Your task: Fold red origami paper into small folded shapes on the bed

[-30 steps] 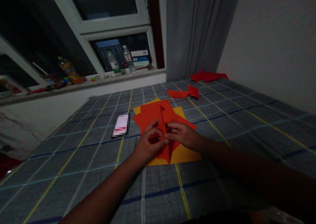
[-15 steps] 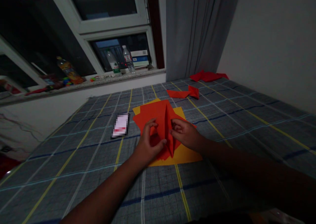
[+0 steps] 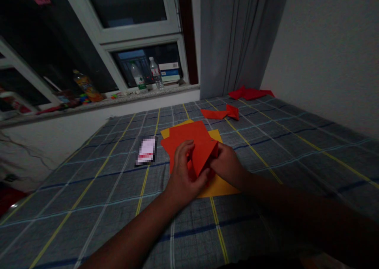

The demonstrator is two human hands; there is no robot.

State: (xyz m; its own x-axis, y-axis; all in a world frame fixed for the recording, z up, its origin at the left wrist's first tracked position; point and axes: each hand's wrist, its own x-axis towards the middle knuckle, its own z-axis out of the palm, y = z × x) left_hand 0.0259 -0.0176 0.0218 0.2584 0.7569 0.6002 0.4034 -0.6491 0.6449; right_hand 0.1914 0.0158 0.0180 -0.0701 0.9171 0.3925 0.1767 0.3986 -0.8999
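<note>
A folded orange paper [image 3: 202,154] stands raised and tilted between my hands. My right hand [image 3: 227,162] is closed on its right edge, fingertips partly hidden behind the paper. Cupped at the paper's left side, my left hand [image 3: 185,176] has its thumb and fingers apart; the thumb lies by the lower edge, and I cannot tell whether it presses on it. Under both hands lie flat orange sheets [image 3: 186,130], and beneath these a yellow sheet [image 3: 225,188] shows at the corners.
A phone [image 3: 146,150] lies left of the paper on the checked bedspread [image 3: 103,198]. Farther back are an orange folded paper piece [image 3: 217,113] and a red one [image 3: 251,93]. Bottles [image 3: 156,73] and boxes [image 3: 169,72] line the windowsill [image 3: 177,88].
My right hand has taken hold of the folded paper, which was upright and now leans to the right with its flap spread. My left hand has shifted slightly right around it.
</note>
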